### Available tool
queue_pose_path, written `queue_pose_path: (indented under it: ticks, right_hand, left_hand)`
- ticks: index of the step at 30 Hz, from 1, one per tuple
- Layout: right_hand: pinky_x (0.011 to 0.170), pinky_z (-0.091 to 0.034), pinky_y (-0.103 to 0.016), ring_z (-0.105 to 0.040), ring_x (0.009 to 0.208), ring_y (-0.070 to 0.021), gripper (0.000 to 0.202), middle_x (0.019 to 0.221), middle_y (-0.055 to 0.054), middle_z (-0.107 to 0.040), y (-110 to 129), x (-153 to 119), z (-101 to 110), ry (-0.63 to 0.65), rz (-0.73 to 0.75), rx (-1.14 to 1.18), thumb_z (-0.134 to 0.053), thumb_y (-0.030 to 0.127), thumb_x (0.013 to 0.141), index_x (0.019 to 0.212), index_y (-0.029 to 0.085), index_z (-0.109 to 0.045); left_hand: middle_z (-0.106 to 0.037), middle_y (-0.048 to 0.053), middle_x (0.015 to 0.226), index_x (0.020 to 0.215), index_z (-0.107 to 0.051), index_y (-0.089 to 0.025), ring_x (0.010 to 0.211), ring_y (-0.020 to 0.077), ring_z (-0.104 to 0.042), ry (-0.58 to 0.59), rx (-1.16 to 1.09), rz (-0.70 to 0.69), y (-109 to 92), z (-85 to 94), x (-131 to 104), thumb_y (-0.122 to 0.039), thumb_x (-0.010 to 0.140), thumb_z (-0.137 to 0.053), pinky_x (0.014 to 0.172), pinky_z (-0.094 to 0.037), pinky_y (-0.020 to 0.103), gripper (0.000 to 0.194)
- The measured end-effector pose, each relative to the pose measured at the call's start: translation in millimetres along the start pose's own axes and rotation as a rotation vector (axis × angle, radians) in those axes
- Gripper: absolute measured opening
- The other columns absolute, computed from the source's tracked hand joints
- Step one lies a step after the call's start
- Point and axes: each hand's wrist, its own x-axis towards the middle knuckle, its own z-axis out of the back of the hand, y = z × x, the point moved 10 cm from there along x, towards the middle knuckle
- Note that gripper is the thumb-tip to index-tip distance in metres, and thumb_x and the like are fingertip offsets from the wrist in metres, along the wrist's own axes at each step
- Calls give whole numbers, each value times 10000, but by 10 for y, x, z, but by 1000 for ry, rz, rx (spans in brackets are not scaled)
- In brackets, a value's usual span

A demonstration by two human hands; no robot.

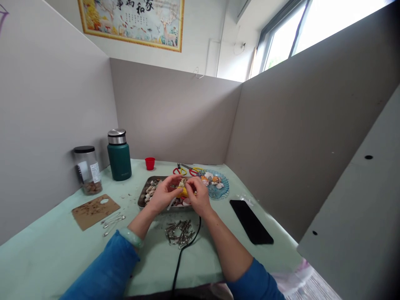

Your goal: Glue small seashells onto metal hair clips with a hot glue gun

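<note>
Over a metal tray (146,208) of shells, my two hands meet. My left hand (164,193) has its thumb and fingers curled around a small pale shell-like piece (182,182). The fingertips of my right hand (198,196) are pinched together close beside that piece; what they grip is too small to make out. Just beneath the fingers is a yellow object (183,193), mostly hidden. A whitish stick (171,204) shows below my left hand. From under my right hand a black cord (187,246) runs to the table's front edge, past a pile of metal clips (180,233).
A blue plate (225,187) of shells and scissors (193,171) lie behind the tray. Leftward are a red cup (150,163), green flask (119,160), jar (88,171), brown card (90,214) and safety pins (112,221). A black phone-like slab (251,221) lies right. Partitions enclose the table.
</note>
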Motion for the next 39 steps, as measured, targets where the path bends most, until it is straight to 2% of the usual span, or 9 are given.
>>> queue_pose_path:
  ticks: [7,11,14,18,22,24,28,32,39]
  right_hand:
    - [729,-434,-274,-528,808,-163,124,888,-61,-563,7,-28,-66,57,41,-29,-441,222,863,850,196,-562]
    - [768,-441,-282,-541,850,-167,127,914,-68,-575,29,-40,-56,61,67,-54,-444,218,868,878,196,-569]
    - [782,-458,-287,-552,861,-165,157,996,-81,-572,41,-45,-33,50,77,-46,-467,207,857,991,191,-549]
    - [851,-458,-319,-538,985,-187,258,1081,-93,-556,92,-64,-48,54,155,-77,-513,173,817,1074,196,-532]
    - [848,-464,-329,-540,977,-191,235,1053,-89,-567,71,-73,-63,57,163,-110,-526,195,826,1060,202,-547]
    - [837,-469,-327,-543,968,-192,217,1042,-88,-576,55,-69,-62,63,146,-104,-522,213,839,1054,202,-549]
    - [845,-468,-319,-549,960,-180,191,1041,-79,-585,42,-53,-44,64,110,-56,-486,230,877,1055,203,-549]
    - [875,-460,-327,-543,998,-184,201,1061,-81,-576,47,-50,-33,51,108,-39,-490,238,882,1070,206,-555]
    - [900,-459,-351,-535,1020,-193,248,1095,-86,-527,33,-57,-26,25,117,-50,-518,198,849,1090,223,-572]
  left_hand:
    - [-642,60,945,977,-622,-174,823,173,-600,38,0,23,-3,-61,-9,-225,668,-683,716,-515,297,319]
    - [-639,56,923,938,-607,-171,805,168,-604,39,-41,27,14,-69,-6,-228,641,-717,714,-516,293,321]
    - [-650,67,930,968,-595,-158,839,185,-617,5,-64,65,63,-24,-1,-297,653,-725,764,-511,326,368]
    - [-668,76,898,939,-599,-142,858,212,-627,-18,-39,116,83,1,-5,-398,616,-748,795,-507,364,438]
    - [-678,62,838,870,-618,-153,790,202,-634,7,-19,140,43,-46,-24,-433,597,-753,740,-523,346,413]
    - [-674,52,796,906,-625,-155,737,187,-631,10,-18,153,29,-52,-36,-444,628,-731,696,-526,326,414]
    - [-669,51,797,1007,-625,-147,678,159,-614,30,-20,166,32,-49,-47,-434,694,-688,673,-520,302,430]
    - [-671,75,902,960,-634,-141,722,162,-622,35,-84,202,108,-36,-45,-399,667,-722,672,-520,289,400]
    - [-638,24,832,866,-616,-161,698,133,-609,2,-120,183,120,-7,-32,-325,635,-750,631,-510,247,314]
